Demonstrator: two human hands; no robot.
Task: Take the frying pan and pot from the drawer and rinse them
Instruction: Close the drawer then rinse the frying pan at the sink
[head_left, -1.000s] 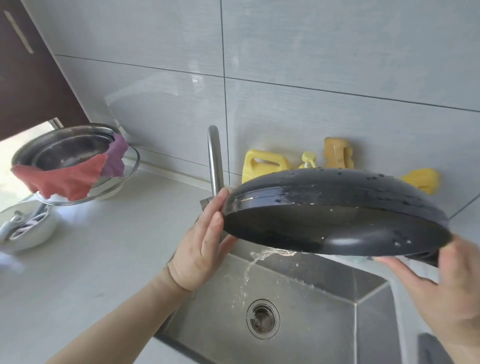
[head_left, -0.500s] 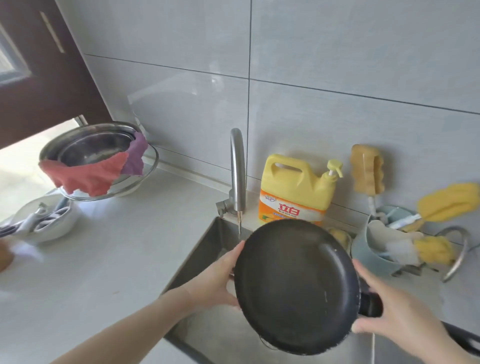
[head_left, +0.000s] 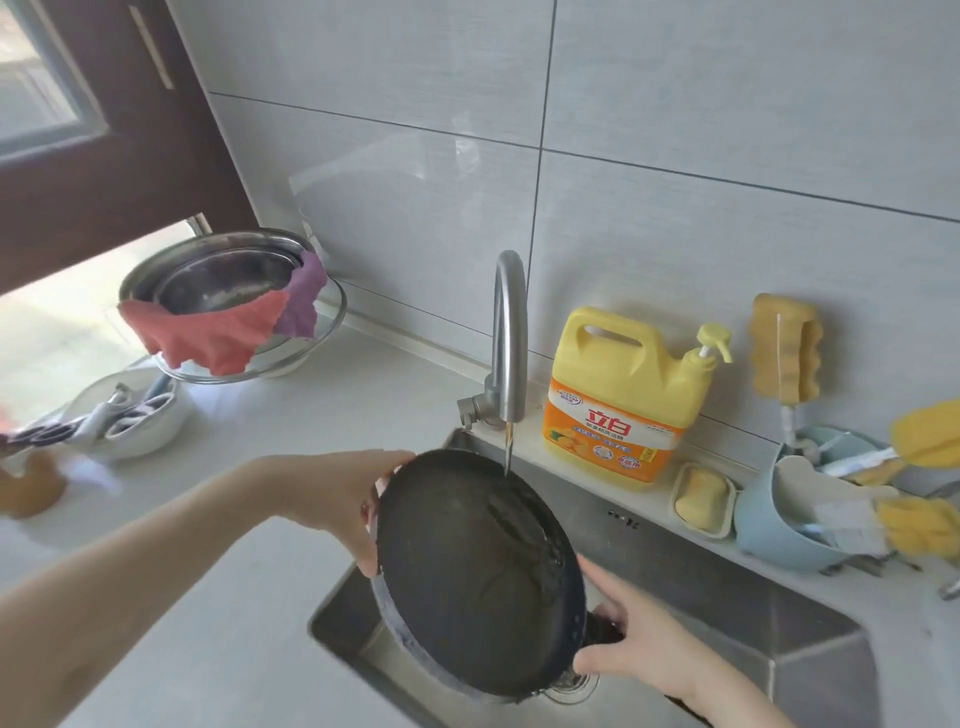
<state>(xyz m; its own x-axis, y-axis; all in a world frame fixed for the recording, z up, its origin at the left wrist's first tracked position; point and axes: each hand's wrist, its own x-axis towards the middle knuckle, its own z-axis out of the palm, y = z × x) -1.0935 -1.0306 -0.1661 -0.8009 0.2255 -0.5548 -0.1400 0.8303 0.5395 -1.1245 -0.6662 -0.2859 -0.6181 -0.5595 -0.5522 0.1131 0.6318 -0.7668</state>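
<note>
- One frying pan (head_left: 475, 571) is tilting over the sink (head_left: 727, 613), with two hands on it: left hand (head_left: 348, 499), right hand (head_left: 631, 649).
- One faucet (head_left: 509, 338) is running behind the sink.
- One yellow detergent jug (head_left: 618, 395) and one soap dish (head_left: 704, 499) are sitting behind the sink.
- Two cloths (head_left: 218, 332) are hanging on stacked metal bowls (head_left: 228, 275), left of the sink.

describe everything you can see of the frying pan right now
The frying pan is round, black and dark-coated, wet, held tilted over the steel sink with its inside facing the camera. A thin stream from the tap lands near its upper rim and runs down. The left hand holds the upper-left rim; the right hand grips where the handle starts.
</note>
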